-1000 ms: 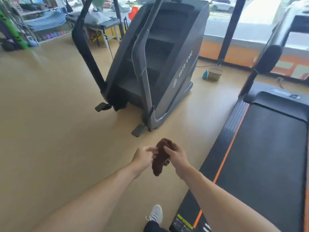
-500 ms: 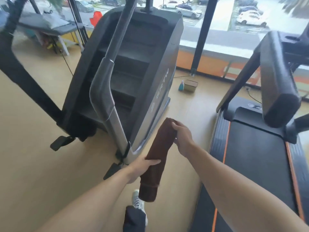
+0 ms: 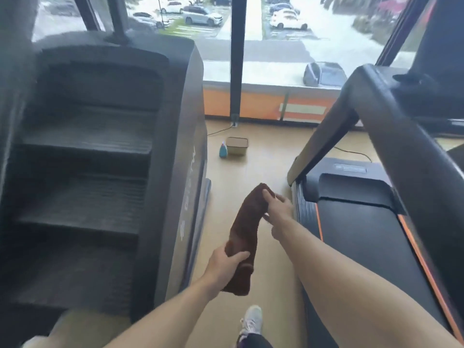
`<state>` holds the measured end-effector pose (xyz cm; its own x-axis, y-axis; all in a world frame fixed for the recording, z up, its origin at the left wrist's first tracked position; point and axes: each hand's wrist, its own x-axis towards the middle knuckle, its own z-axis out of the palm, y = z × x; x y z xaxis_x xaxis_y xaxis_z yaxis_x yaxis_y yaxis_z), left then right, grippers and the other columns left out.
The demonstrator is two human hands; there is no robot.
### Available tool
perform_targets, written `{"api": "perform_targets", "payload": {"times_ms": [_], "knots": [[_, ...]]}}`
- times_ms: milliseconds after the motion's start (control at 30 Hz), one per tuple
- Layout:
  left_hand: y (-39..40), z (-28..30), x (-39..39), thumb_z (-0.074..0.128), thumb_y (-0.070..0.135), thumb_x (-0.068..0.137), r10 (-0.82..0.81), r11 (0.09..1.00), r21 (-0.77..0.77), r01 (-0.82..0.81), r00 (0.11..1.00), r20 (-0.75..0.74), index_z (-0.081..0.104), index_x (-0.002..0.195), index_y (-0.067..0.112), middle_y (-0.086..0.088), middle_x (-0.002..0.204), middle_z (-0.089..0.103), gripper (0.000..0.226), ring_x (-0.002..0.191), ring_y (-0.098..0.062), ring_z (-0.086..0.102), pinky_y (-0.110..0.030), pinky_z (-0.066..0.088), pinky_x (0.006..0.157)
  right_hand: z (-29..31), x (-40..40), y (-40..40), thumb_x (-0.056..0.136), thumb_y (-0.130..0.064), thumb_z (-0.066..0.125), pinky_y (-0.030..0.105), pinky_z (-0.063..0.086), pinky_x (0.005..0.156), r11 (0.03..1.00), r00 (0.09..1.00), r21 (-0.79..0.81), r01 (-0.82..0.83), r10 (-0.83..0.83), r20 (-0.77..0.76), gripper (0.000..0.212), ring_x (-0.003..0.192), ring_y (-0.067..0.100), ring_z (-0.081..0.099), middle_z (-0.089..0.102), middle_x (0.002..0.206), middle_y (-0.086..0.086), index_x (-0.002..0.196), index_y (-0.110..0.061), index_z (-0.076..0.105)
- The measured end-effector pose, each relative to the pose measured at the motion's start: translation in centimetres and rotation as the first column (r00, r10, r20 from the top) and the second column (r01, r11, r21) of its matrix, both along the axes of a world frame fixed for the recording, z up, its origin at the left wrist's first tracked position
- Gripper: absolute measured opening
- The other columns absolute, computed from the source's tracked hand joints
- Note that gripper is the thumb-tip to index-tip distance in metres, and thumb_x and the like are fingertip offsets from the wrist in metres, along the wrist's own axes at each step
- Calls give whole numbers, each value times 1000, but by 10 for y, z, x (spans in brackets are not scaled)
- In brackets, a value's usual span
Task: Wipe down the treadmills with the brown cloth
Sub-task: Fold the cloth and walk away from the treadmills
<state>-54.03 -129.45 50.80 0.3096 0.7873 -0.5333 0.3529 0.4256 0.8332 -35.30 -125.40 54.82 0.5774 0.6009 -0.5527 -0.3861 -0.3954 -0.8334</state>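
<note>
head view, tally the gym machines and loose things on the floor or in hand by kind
treadmill: 1
stair climber: 1
brown cloth: 1, held by left hand and right hand
lidded box: 1
blue bottle: 1
total: 5

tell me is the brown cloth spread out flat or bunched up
Bunched up. The brown cloth hangs as a long narrow roll, the right hand pinching its top end and the left hand gripping near the bottom.

Dark stair climber (image 3: 105, 159); blue bottle (image 3: 223, 149) beside tan box (image 3: 237, 145)
</note>
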Motion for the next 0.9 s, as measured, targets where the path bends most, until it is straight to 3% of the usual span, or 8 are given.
{"api": "perform_targets", "payload": {"times_ms": [67,133,200,300,500,633,767,900], "knots": [[59,8,38,79,27,84,0,1000,1,0,1000,4,72,92,18,0,81,75,14,64,-10,70,-23,55,54,-27,40,43,91,-24,76,40,50,96,986,980,-129,-103,122,154,59,110,22,58,57,139,8,144,-24,51],[120,13,77,76,31,77,-29,999,-41,28,999,-13,75,87,14,-9,80,76,20,68,-23,74,-41,64,61,-51,70,81,97,-4,62,39,51,99,945,948,-157,-285,303,101,55,109,22,60,53,147,13,148,-22,51],[179,10,109,73,30,78,-61,997,-47,59,997,-37,76,89,16,-8,81,77,18,79,-30,75,-44,63,70,-71,95,119,101,5,49,38,58,94,888,897,-127,-442,441,-32,53,115,25,64,52,148,21,146,-23,53],[258,6,150,72,29,82,-99,992,-82,94,994,-52,75,97,21,-5,82,78,17,82,-29,75,-39,61,70,-88,128,175,107,-27,52,34,57,91,842,832,-50,-537,519,-195,32,119,24,67,70,132,10,136,-26,65],[387,5,215,79,29,74,-21,987,-156,26,999,29,72,107,19,-17,94,78,36,85,-42,74,-57,61,75,-78,191,296,80,-87,54,48,47,111,873,792,76,-482,471,-388,84,121,33,67,72,129,9,133,-23,68],[464,-4,254,78,21,77,-6,985,-173,20,997,78,71,111,15,-21,97,76,35,80,-39,73,-54,58,76,-73,232,378,64,-94,62,45,50,105,845,772,70,-530,515,-373,102,118,33,69,71,130,7,136,-22,65],[548,-22,299,78,13,84,-14,988,-153,28,995,95,72,112,16,-15,94,78,29,80,-30,74,-51,60,78,-86,275,457,77,-82,61,41,53,100,865,762,84,-494,478,-438,81,109,31,70,68,135,13,134,-24,66],[643,-41,344,79,9,85,-108,990,-85,112,993,44,72,105,18,-5,88,78,23,64,-10,71,-24,55,53,-111,312,544,81,-58,78,41,50,109,878,807,0,-478,439,-394,61,111,27,69,70,130,13,128,-20,70]]}}
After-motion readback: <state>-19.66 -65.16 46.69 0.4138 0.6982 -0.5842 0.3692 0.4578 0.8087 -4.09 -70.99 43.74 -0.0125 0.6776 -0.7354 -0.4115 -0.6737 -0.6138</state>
